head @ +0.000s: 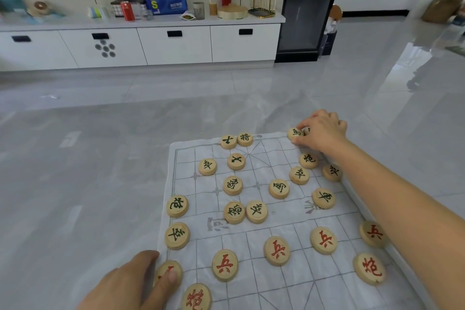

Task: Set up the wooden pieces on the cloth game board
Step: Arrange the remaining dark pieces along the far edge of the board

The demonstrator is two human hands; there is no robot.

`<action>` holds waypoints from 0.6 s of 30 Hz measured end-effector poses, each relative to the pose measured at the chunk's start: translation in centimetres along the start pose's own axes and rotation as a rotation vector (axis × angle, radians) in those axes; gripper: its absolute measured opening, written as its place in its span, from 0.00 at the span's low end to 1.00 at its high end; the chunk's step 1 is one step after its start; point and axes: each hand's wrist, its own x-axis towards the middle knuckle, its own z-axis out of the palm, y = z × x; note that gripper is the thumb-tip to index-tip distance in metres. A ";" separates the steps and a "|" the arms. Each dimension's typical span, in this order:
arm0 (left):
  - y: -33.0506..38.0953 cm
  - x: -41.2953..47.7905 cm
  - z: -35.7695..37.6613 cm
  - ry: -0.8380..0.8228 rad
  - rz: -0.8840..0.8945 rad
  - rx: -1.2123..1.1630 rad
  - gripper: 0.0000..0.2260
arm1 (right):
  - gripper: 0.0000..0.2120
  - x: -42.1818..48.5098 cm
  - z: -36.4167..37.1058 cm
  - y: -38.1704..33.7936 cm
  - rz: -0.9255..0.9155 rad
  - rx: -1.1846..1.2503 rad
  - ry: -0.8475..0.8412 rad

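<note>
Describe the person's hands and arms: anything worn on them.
Left hand and right hand are bare: no gloves, rings or watch. The right forearm is uncovered to the frame edge, no sleeve showing. The left arm is cut off near the wrist.

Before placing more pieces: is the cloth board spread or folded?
Spread out: the cloth board lies flat on the floor, its grid showing, slightly wrinkled.

a pale, creased cloth xiangqi board (pixel 289 292) lies flat on the grey floor (pixel 100 184), printed with a thin grid. round light-wood discs lie face up on it. dark-lettered pieces (pixel 232 185) are scattered over the far half and red-lettered pieces (pixel 224 265) sit on the near half. the right hand (pixel 322 131) pinches a dark-lettered disc (pixel 295 133) at the far right corner. the left hand (pixel 125 284) rests its thumb on a red disc (pixel 173 267) at the near left edge.
</note>
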 end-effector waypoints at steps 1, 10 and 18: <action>0.1 0.0 0.1 0.011 -0.005 0.005 0.32 | 0.22 -0.1 0.0 0.1 -0.002 0.003 -0.007; -0.1 0.2 0.6 -0.012 -0.016 0.035 0.24 | 0.25 -2.8 -1.8 1.6 -0.018 0.237 -0.049; -0.2 0.5 1.1 0.003 -0.035 0.020 0.24 | 0.12 -9.8 -2.0 3.0 -0.152 0.480 -0.188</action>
